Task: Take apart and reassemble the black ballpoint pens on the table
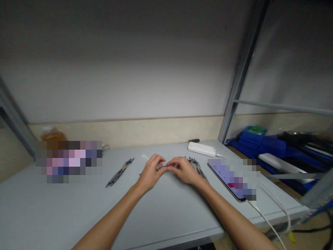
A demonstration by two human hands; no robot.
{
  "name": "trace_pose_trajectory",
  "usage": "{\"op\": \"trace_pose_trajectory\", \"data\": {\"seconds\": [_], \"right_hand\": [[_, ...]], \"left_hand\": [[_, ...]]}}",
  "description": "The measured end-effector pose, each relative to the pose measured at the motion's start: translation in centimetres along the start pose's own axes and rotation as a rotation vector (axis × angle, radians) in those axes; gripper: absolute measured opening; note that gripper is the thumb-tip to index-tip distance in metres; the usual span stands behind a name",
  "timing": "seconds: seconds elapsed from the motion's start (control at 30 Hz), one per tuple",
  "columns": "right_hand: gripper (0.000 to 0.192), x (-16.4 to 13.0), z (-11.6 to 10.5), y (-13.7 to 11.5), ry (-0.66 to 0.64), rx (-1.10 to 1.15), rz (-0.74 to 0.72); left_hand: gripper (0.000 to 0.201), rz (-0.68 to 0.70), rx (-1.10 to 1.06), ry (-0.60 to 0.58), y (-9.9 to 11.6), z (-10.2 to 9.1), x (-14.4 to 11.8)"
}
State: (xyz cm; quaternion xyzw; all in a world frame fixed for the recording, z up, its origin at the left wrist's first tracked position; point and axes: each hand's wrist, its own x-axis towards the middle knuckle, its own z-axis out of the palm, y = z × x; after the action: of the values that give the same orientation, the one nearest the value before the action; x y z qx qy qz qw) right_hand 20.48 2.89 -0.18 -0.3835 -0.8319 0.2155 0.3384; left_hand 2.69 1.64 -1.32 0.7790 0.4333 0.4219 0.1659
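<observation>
My left hand (151, 171) and my right hand (183, 169) meet fingertip to fingertip above the middle of the table. Between the pinched fingers of both runs a thin, dark, pen-like piece (161, 167), mostly covered by the fingertips. Some slim grey-and-black pens (120, 173) lie in a narrow bunch to the left of my left hand. More such pens (199, 168) lie side by side behind and right of my right hand, which partly hides them. A small dark tip (140, 174) shows beside my left wrist; the rest of it is hidden.
A phone (226, 182), partly blurred out, lies on the grey table (166, 211) at right, a white cable (269, 222) plugged in. Behind are a white power bank (201, 149) and a screwdriver (194, 141). A bottle (53, 134) stands at back left. Blue trays (251, 139) sit beyond the metal frame.
</observation>
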Motion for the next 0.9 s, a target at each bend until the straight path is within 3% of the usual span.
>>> {"op": "trace_pose_trajectory", "data": {"seconds": [0.17,0.3,0.37,0.47,0.6,0.7,0.9], "right_hand": [[0.017,0.3,0.3,0.6,0.045,0.216,0.158],[0.017,1.5,0.2,1.0,0.051,0.285,0.16],[0.02,2.4,-0.2,1.0,0.059,0.254,0.13],[0.021,3.7,-1.0,0.9,-0.039,0.095,0.046],[0.027,4.4,-1.4,0.8,-0.153,-0.093,-0.044],[0.028,4.1,-1.3,1.0,-0.168,-0.172,-0.087],[0.038,2.4,-1.7,1.4,-0.089,-0.099,0.051]], "left_hand": [[0.037,-0.085,0.346,-0.128,-0.2,-0.8,-0.1],[0.04,0.019,0.42,-0.159,-0.7,-0.7,0.6],[0.037,0.093,0.436,-0.162,-1.2,-0.5,1.3],[0.028,0.19,0.481,-0.191,-2.1,-0.4,2.5],[0.02,0.184,0.494,-0.175,-3.0,-1.0,3.3],[0.018,0.184,0.45,-0.157,-3.2,-1.6,3.0],[0.027,0.231,0.476,-0.165,-2.8,-3.3,2.0]]}}
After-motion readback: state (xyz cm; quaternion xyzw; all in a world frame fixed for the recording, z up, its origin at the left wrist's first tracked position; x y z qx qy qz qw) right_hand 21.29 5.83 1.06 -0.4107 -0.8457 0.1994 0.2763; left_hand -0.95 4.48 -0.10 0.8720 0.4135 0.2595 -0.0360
